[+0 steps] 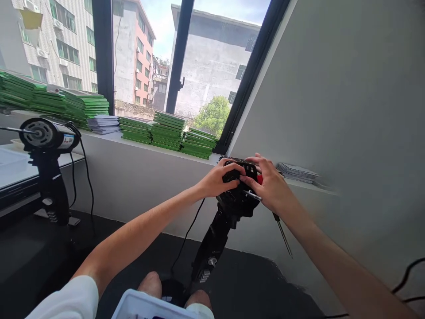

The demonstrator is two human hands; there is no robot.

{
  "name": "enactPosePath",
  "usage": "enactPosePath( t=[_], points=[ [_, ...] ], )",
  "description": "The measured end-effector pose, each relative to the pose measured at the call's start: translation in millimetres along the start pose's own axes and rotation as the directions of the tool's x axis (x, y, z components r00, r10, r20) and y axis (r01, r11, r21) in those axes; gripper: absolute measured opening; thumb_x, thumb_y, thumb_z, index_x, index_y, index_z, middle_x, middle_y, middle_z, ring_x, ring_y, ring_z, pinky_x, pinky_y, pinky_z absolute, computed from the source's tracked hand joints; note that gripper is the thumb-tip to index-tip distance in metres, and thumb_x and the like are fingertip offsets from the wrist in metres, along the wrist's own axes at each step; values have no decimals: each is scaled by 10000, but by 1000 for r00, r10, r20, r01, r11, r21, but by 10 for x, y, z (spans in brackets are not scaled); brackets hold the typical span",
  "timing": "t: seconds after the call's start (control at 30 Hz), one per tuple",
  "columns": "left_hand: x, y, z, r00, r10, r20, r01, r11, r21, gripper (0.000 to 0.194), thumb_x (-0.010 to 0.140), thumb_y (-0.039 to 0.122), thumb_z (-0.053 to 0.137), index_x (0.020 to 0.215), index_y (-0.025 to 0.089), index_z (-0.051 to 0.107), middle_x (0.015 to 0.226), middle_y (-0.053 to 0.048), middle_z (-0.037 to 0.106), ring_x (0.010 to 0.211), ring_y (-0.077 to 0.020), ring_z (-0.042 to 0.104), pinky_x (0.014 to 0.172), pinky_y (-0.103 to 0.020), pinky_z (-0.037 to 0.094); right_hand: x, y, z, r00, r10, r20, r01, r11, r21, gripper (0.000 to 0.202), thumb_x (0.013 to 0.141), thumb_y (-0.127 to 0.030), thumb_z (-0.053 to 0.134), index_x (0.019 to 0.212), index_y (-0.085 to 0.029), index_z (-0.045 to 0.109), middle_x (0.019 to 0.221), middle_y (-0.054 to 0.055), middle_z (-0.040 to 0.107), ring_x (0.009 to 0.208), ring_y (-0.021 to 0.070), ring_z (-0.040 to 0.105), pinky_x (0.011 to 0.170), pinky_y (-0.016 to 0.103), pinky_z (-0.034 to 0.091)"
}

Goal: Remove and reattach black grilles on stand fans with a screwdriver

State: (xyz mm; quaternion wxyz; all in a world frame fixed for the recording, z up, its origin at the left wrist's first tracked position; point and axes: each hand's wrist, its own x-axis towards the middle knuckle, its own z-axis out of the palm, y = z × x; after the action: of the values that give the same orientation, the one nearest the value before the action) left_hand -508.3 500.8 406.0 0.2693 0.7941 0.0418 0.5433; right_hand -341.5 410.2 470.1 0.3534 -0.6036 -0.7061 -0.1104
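Observation:
My left hand (223, 178) curls its fingers round a black slotted part (251, 170) at the top of a black motor unit (236, 204). My right hand (269, 184) is closed from the other side, its thumb and fingertips at the same part. A screwdriver lies under the right palm: a bit of red handle shows between the fingers, and its thin shaft (284, 236) points down below the hand. A metal shaft (253, 195) sticks out of the motor unit toward the right wrist. The unit sits on a tilted black stand (210, 248). The fingers hide much of the part.
At left stands a similar black motor (49, 135) on a stand, with a cable hanging. Stacks of green sheets (168, 131) line the window sill, grey sheets (297, 173) lie further right. A white tray (128, 303) rests by my lap.

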Motion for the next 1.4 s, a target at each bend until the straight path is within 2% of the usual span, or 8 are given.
enactPosePath(
  t=[0.17,0.33,0.5,0.57,0.63,0.73,0.8,1.4],
  points=[
    [17,17,-34,999,-47,18,46,998,37,201,893,184,706,1088,234,713,1252,-88,555,1246,-232,568,1140,-417,455,-18,80,-1,990,139,27,-140,988,69,757,777,-767,678,1280,-206,615,1139,132,750,739,261,710,644,393,570],
    [19,46,-11,998,-60,-28,60,998,23,171,876,163,725,1044,197,731,1202,-86,572,1191,-221,600,1124,-393,465,-110,56,50,991,114,-75,-107,990,88,748,767,-823,656,1170,-194,671,1041,122,767,721,252,707,637,370,538],
    [-1,86,-13,997,-57,-44,56,998,-7,118,869,170,740,983,200,737,1194,-81,586,1197,-232,598,1127,-408,451,-169,-147,-148,925,-42,-379,101,985,139,562,938,-743,545,906,-217,739,1220,111,730,806,209,686,662,363,502],
    [-1,86,-12,997,-56,-47,55,998,-20,98,869,167,742,961,199,731,1179,-81,593,1194,-234,597,1118,-410,451,-115,-318,-285,868,-100,-486,223,954,202,615,967,-727,523,647,-219,654,731,42,710,520,146,558,497,331,417],
    [3,76,-5,997,-54,-46,52,998,-31,83,868,166,744,943,197,725,1157,-79,600,1186,-232,596,1103,-401,455,-16,-535,-398,764,-194,-615,435,859,269,753,949,-752,536,442,-220,376,386,-39,341,351,108,388,378,296,312],
    [8,55,11,998,-52,-47,50,998,-45,78,862,156,747,925,194,720,1136,-72,608,1186,-227,593,1098,-383,449,157,-869,-463,494,-305,-814,761,605,234,756,996,-566,620,460,-187,245,409,-61,222,341,63,353,338,242,267],
    [8,45,21,998,-46,-52,44,998,-50,80,858,151,749,919,191,718,1123,-69,614,1182,-223,592,1096,-373,446,255,-1038,-438,407,-315,-857,818,544,188,734,1027,-488,599,476,-177,226,433,-57,246,361,54,383,339,233,279],
    [15,-6,49,997,-32,-75,28,999,-47,126,846,124,760,937,203,725,1142,-68,628,1216,-229,588,1091,-402,472,380,-1027,-113,364,-413,-835,862,489,134,724,1042,-442,608,479,-128,279,412,-78,266,366,10,403,347,167,302]
  ],
)
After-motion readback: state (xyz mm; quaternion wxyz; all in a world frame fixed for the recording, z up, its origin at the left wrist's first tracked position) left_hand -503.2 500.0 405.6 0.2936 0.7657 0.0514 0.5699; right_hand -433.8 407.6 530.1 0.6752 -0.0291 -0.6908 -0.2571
